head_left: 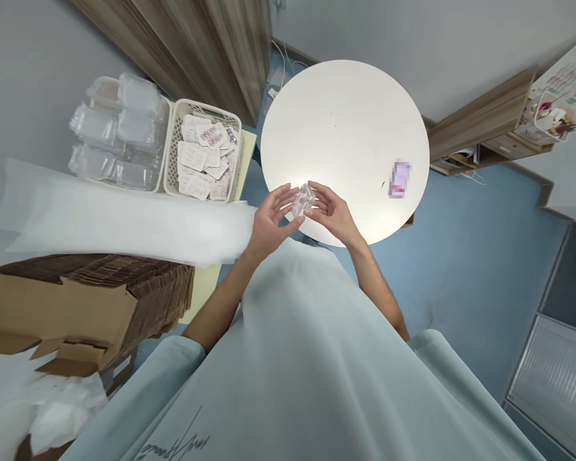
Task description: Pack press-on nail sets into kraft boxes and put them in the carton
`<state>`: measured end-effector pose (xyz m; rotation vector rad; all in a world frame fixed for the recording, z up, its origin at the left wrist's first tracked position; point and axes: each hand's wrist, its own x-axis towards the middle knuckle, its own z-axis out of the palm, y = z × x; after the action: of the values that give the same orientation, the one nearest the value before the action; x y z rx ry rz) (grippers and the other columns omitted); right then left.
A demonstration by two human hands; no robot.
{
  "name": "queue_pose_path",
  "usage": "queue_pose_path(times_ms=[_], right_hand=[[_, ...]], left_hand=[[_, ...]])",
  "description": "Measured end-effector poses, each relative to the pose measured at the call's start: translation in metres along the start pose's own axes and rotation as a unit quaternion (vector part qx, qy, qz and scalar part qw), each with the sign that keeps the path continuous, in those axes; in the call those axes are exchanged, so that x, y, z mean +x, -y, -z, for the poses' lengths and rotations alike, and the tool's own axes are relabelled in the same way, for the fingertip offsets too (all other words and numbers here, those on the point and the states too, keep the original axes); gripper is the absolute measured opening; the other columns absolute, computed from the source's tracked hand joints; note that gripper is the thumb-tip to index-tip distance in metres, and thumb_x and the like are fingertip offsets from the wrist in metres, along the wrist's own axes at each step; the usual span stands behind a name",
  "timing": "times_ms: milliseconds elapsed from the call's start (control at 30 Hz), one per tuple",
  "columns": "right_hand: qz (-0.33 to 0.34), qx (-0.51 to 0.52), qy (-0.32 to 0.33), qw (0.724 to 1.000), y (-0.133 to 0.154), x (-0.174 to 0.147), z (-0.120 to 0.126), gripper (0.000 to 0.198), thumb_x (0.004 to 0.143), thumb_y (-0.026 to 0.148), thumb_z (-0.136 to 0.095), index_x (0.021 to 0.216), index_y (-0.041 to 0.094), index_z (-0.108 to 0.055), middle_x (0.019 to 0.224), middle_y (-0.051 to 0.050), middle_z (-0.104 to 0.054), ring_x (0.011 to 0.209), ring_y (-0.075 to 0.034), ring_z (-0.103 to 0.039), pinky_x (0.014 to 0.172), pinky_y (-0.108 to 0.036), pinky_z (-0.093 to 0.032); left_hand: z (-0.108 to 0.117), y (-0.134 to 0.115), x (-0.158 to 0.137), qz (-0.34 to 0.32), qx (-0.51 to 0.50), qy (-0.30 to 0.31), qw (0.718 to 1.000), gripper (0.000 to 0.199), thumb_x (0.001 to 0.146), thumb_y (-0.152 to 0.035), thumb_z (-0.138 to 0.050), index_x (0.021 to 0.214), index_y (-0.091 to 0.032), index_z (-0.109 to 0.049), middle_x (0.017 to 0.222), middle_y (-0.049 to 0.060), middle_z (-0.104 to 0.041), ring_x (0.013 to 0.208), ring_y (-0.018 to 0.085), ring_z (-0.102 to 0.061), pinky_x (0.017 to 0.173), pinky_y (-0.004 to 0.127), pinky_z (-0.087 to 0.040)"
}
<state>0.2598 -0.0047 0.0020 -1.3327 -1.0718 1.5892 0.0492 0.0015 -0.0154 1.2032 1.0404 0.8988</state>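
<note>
**Gripping a clear packet (303, 200) between left hand (271, 224) and right hand (336, 214)**

Grasping the clear packet by its sides with the fingertips of both hands, palms apart from the plastic. Thumbs toward the near side, other fingers curved and spread along the far side. Shiny and creased on the surface, with contents too small to tell.

Seen over the near edge of a white round table (340, 128), a little left of its middle. Farther right on the tabletop, near the rim, a purple blurred item (400, 179), with a small dark speck just beside. Below the wrists, a loose pale green shirt (317, 307) with dark handwriting-like print low on the left.

To the left, two white baskets side by side: in the left basket (165, 153), clear plastic boxes (139, 128) heaped up; in the right basket (235, 153), a jumble of white printed packets (192, 155). Just in front of both, a long pile of white sheets (139, 221), reaching close to the left hand. Nearer still, folded brown cardboard (77, 304) packed in a row, then a crumpled white plastic bag (67, 406) at the lower left.

Off to the right, blue floor (465, 243) and a wooden shelf (489, 109) against the wall.
</note>
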Motion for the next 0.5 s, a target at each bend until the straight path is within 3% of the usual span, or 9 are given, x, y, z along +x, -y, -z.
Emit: queue_pose_path(times_ms=[200, 500], right_hand=[[-0.038, 0.047, -0.029, 0.998, -0.011, -0.023, 0.027, 0.103, 0.078, 0.081, -0.097, 0.165, 0.037, -0.065, 0.168, -0.008, -0.07, 0.155, -0.039, -0.068, 0.134, -0.062, -0.057], [-0.046, 0.076, -0.037, 0.995, -0.016, -0.047, 0.05, 0.102, 0.076, 0.081, -0.098, 0.161, 0.034, -0.069, 0.167, -0.009, -0.07, 0.156, -0.04, -0.068, 0.135, -0.062, -0.057]], left_hand=[[-0.034, -0.001, 0.0, 0.038, 0.006, 0.021, 0.999, 0.085, 0.09, -0.066, -0.092, 0.161, -0.028, -0.063, 0.164, 0.018, -0.071, 0.159, 0.04, -0.065, 0.132, 0.062, -0.056], [-0.059, -0.004, -0.006, 0.036, 0.02, 0.044, 0.998, 0.073, 0.091, -0.061, -0.094, 0.152, -0.027, -0.073, 0.16, 0.015, -0.075, 0.155, 0.04, -0.069, 0.132, 0.061, -0.058]])
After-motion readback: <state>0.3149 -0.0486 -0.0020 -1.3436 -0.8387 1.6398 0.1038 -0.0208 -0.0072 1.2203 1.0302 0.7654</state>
